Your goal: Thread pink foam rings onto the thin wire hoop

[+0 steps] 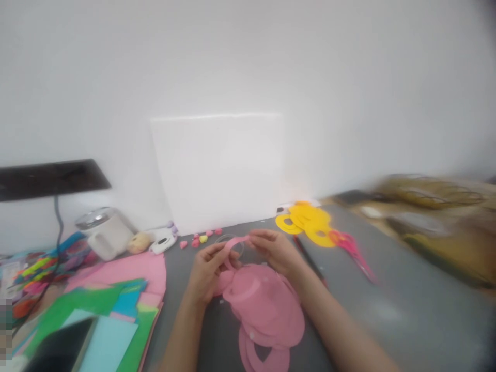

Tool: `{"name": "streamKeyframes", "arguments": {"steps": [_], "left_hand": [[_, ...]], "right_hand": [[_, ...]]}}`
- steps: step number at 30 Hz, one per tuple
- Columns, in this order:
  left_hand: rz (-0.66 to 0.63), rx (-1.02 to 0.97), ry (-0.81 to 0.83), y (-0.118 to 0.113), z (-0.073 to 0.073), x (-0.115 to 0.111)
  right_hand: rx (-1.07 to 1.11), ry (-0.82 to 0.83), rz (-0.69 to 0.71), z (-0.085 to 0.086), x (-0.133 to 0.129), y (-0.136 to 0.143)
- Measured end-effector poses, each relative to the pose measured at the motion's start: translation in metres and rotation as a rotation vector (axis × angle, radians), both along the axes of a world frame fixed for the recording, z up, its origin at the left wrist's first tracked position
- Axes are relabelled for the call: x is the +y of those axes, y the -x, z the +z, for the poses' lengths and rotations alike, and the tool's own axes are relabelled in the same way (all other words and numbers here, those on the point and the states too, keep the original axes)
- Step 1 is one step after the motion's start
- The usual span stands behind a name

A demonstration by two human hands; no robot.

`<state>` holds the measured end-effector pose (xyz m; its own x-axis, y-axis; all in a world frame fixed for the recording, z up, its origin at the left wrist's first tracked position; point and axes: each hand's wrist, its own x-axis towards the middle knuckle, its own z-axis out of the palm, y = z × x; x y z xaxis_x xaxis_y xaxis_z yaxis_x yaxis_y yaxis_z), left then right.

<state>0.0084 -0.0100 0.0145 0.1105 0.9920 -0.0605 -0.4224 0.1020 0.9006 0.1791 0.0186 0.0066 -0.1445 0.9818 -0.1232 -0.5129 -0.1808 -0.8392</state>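
Above the near middle of the grey surface (391, 289), both hands are holding a curved pink strip (232, 243). The left hand (210, 262) is closing its bent fingers around the strip's lower part, while the right hand (274, 251) is pinching the other end between thumb and fingertips; neither is spreading open. The strip is arching between them, just beyond a heap of pink paper pieces (267, 305) that is lying between the forearms. Behind the strip, a clear hoop (222, 237) is partly showing. Right of the right hand, a dark pen-like stick (310, 261) is lying aslant, and farther right, pink-handled scissors (353, 251) are resting with their handles against yellow paper rings (310, 214). A white board (220, 170) is leaning on the wall (349, 77), with small heart-shaped beads (196, 242) lying near its foot.
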Motion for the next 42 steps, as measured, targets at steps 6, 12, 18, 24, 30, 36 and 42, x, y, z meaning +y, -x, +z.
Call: {"name": "streamKeyframes", "arguments": {"steps": [6, 12, 18, 24, 30, 36, 42], "left_hand": [[-0.019, 0.005, 0.003, -0.0004, -0.0025, -0.0002], [-0.018, 0.019, -0.013, 0.0006, -0.0048, 0.0016], [-0.026, 0.018, 0.015, 0.0021, -0.0081, 0.0024], [-0.025, 0.014, 0.026, 0.001, -0.0064, 0.001], [-0.029, 0.039, 0.018, 0.0014, -0.0052, 0.0003], [-0.031, 0.095, -0.033, 0.0029, -0.0062, 0.0019], [-0.019, 0.09, -0.052, 0.0036, -0.0071, 0.0033]], "right_hand": [[-0.053, -0.048, -0.004, -0.0027, -0.0011, 0.0014], [-0.161, -0.126, 0.017, 0.0037, -0.0045, 0.0027], [-0.148, -0.112, 0.017, -0.0005, -0.0026, 0.0008], [-0.106, -0.049, -0.059, -0.0032, -0.0003, 0.0017], [-0.139, -0.092, -0.063, 0.0019, -0.0034, 0.0035], [-0.115, -0.081, -0.055, -0.0002, -0.0018, 0.0023], [-0.041, -0.058, -0.011, -0.001, 0.0013, -0.0015]]}}
